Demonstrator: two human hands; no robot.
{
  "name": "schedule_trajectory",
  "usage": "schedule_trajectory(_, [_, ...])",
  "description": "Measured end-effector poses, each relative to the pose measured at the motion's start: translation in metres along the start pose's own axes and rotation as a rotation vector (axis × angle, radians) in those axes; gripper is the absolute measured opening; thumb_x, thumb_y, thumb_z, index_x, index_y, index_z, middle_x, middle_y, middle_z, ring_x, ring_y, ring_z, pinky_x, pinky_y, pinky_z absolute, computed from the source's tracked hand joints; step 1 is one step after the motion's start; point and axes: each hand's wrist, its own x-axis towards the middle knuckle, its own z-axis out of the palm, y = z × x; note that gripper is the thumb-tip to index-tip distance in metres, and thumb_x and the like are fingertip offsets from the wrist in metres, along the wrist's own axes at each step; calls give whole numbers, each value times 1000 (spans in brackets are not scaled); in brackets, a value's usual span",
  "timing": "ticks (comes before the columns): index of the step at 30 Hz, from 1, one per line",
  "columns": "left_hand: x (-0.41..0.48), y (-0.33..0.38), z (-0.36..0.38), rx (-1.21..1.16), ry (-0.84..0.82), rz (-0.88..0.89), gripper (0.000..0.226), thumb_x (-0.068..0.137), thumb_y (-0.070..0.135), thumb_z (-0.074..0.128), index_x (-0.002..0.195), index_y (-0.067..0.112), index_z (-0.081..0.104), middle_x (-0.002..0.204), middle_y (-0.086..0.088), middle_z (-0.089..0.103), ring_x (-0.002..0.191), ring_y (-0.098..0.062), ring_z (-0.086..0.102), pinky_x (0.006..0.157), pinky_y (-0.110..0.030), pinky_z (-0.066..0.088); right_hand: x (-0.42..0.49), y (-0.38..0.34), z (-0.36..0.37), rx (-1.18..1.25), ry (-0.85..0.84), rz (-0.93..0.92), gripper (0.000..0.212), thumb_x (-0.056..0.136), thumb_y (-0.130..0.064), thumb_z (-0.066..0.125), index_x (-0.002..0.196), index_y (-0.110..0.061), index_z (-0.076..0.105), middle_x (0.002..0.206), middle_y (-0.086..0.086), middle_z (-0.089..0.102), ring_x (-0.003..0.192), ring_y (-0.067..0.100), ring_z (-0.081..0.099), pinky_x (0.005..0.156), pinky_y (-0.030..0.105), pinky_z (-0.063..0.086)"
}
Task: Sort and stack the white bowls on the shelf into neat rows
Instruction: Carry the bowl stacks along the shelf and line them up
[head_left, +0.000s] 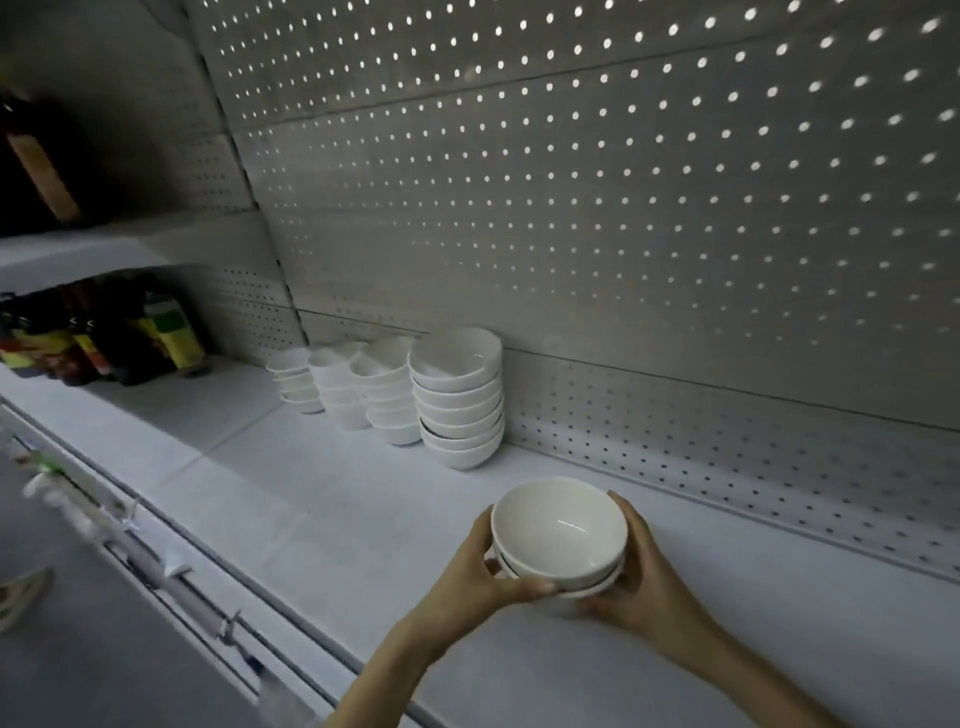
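A short stack of white bowls (558, 535) sits low over the white shelf (322, 499), held between both hands. My left hand (480, 564) grips its left side with the thumb along the lower rim. My right hand (644, 569) curls around its right side. Farther back along the perforated wall stand several taller stacks of white bowls in a row: the nearest stack (457, 400) is the largest, then a second stack (389, 389), a third stack (337, 384) and a smaller one (293, 379) at the far end.
Dark sauce bottles (104, 332) with coloured labels crowd the shelf's far left under an upper shelf (78, 249). A perforated back panel (623, 234) runs behind everything. The shelf's front rail with price-tag holders (156, 566) runs diagonally at the lower left.
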Motion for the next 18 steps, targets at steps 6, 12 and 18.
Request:
schedule_trajectory(6, [50, -10, -16, -13, -15, -5, 77, 75, 1, 77, 135, 29, 39, 130, 17, 51, 103, 15, 56, 79, -9, 46, 48, 9, -6, -63, 30, 9, 112, 43, -27, 91, 137, -27, 31, 135, -17, 43, 114, -11, 49, 82, 13, 48])
schedule_trajectory(12, [82, -13, -25, -45, 48, 15, 78, 75, 5, 78, 134, 36, 37, 129, 23, 49, 105, 22, 50, 80, -5, 44, 86, 16, -8, -83, 49, -1, 102, 57, 9, 82, 136, -23, 27, 137, -11, 40, 111, -16, 48, 81, 10, 47])
schedule_trajectory(18, [84, -18, -15, -87, 184, 44, 69, 77, 42, 68, 139, 42, 37, 136, 22, 48, 123, -1, 50, 96, -20, 48, 105, 23, -8, -69, 100, 1, 97, 56, 2, 83, 131, -36, 34, 137, -13, 44, 120, 0, 49, 88, 27, 52])
